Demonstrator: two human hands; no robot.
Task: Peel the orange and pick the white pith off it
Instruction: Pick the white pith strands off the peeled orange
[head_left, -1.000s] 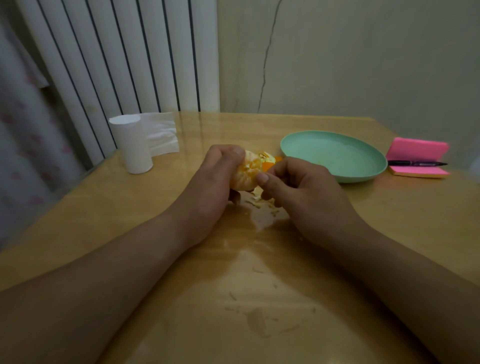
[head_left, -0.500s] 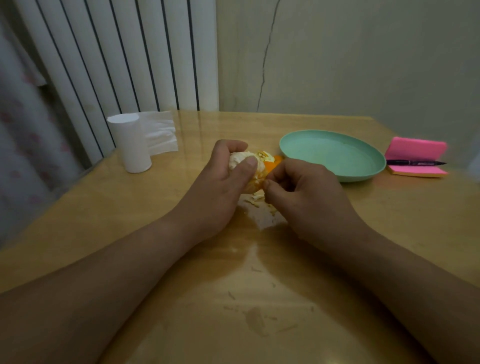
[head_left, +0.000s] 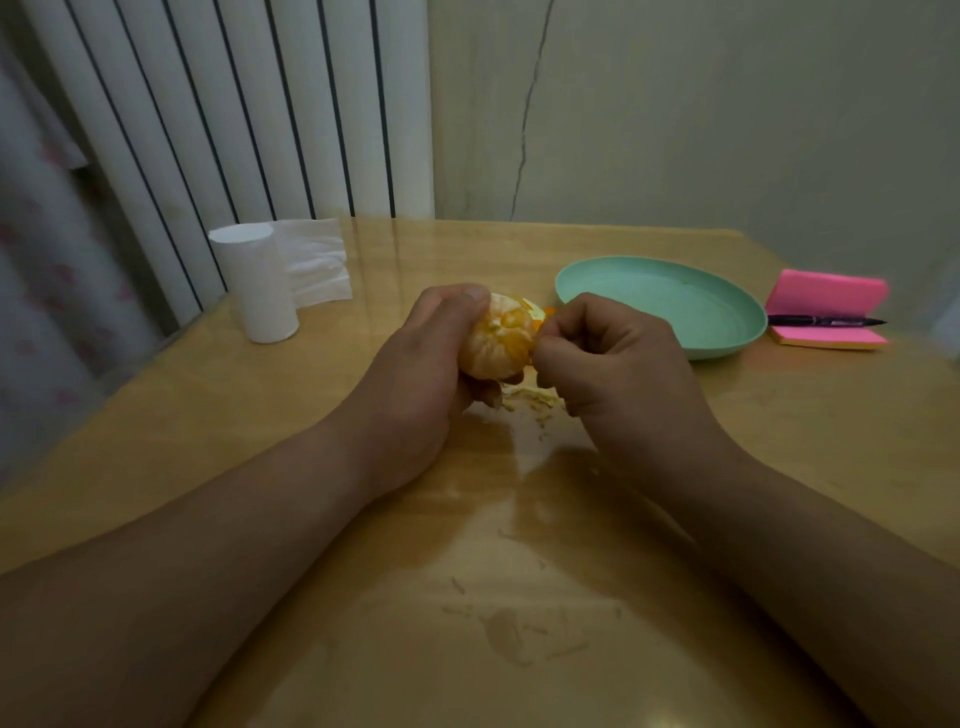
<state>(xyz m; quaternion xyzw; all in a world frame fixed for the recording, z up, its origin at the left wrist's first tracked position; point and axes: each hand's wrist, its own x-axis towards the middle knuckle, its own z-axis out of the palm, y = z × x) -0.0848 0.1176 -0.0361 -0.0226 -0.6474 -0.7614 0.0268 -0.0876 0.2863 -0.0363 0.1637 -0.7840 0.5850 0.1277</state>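
Observation:
A peeled orange with pale pith streaks is held just above the wooden table at its middle. My left hand grips it from the left, fingers curled round its far and under side. My right hand is curled beside the fruit's right side, thumb and forefinger pinched together against its surface; what they pinch is too small to see. Orange peel shows just behind the fruit. Small pith scraps lie on the table under the hands.
A green plate sits to the right of the hands. Farther right lie pink sticky notes with a black pen across them. A white tissue roll stands at the back left near the table edge.
My left hand has turned the orange, so its thumb no longer covers the near face and more peeled fruit shows. My right hand's pinch has moved up against the fruit's right side.

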